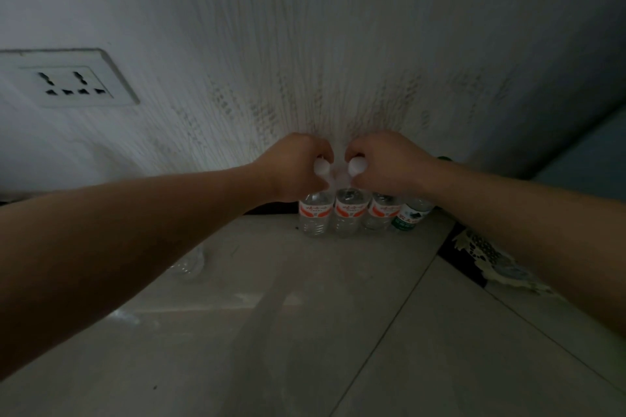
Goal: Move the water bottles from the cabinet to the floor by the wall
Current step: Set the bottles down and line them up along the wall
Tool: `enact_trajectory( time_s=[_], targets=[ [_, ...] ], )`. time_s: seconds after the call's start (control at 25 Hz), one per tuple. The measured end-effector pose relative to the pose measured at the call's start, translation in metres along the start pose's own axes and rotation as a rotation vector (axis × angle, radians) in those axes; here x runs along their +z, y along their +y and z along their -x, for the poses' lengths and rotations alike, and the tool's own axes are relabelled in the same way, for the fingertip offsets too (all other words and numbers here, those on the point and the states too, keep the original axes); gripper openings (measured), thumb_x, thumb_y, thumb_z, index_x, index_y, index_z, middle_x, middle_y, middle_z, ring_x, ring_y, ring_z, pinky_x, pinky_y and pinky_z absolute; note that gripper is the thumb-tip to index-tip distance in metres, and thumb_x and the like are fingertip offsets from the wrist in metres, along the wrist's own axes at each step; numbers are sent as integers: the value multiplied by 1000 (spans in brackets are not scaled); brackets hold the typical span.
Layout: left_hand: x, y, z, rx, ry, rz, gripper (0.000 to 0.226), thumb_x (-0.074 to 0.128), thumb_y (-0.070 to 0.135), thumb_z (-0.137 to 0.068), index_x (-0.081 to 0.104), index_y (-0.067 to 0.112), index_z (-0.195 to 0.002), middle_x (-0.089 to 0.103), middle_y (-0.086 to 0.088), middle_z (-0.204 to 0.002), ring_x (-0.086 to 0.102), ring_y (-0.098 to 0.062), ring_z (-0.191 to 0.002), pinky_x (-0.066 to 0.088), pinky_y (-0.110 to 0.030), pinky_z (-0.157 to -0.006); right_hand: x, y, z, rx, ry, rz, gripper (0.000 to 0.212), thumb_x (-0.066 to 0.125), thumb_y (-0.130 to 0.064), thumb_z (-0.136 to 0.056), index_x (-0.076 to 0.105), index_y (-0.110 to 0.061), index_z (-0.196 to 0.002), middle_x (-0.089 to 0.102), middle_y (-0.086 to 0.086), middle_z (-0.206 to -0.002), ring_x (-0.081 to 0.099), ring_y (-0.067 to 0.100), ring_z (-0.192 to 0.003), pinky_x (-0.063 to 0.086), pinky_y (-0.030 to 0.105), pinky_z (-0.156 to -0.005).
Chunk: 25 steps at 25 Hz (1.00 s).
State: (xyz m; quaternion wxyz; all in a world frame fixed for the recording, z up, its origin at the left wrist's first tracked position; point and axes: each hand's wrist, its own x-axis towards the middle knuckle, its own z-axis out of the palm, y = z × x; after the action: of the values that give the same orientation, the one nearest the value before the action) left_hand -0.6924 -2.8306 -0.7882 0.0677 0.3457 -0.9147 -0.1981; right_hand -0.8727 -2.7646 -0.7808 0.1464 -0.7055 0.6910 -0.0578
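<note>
Left hand [294,167] clamped on cap of leftmost bottle [315,217]. Right hand [386,162] clamped on cap of third bottle [381,213], apparently. Four-bottle row stands on floor [305,332], touching wall [305,44]. Bottles full: likely weighty, thin-walled, slick. Grip at stiff cap or neck.

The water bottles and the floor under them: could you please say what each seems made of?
Water bottles: probably thin clear plastic; the ribbed walls are see-through, with printed film labels. Floor: likely glazed ceramic or polished stone tile, pale and glossy; joint lines and soft reflections show.
</note>
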Motion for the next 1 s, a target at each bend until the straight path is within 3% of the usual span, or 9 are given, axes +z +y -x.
enact_trajectory(
  time_s=[0.16, 0.52, 0.76, 1.0],
  targets=[
    [-1, 0, 1, 2, -4, 0, 36, 81, 22, -74, 68, 16, -107, 67, -2, -102, 60, -18, -93, 50, -35, -79, 1, 2, 0, 8, -33, 3, 38, 74, -26, -74, 66, -18, -111, 66, 4, -104, 57, 18, -88, 41, 28, -70],
    [-3, 1, 1, -21, -20, -28, 45, 81, 27, -73, 65, 19, -114, 64, 0, -109, 58, -18, -99, 44, -29, -78, -2, -1, 2, 6, -19, 36, 51, 75, -30, -75, 61, -17, -123, 65, 5, -115, 60, 22, -101, 45, 29, -78],
    [-7, -1, 3, -51, -11, -36, 55, 83, 35, -72, 62, 22, -121, 62, 2, -116, 57, -18, -105, 52, -38, -89, -7, -6, 3, 7, -22, 37, 57, 74, -30, -76, 57, -17, -129, 62, 4, -122, 58, 21, -107, 37, 24, -78],
    [-18, -7, 14, -52, 16, -40, 64, 82, 45, -70, 58, 24, -125, 60, 5, -119, 57, -14, -105, 50, -33, -89, -16, -20, 8, -18, 4, 41, 61, 74, -33, -75, 55, -19, -131, 58, 1, -127, 55, 20, -111, 40, 25, -84]
  ],
)
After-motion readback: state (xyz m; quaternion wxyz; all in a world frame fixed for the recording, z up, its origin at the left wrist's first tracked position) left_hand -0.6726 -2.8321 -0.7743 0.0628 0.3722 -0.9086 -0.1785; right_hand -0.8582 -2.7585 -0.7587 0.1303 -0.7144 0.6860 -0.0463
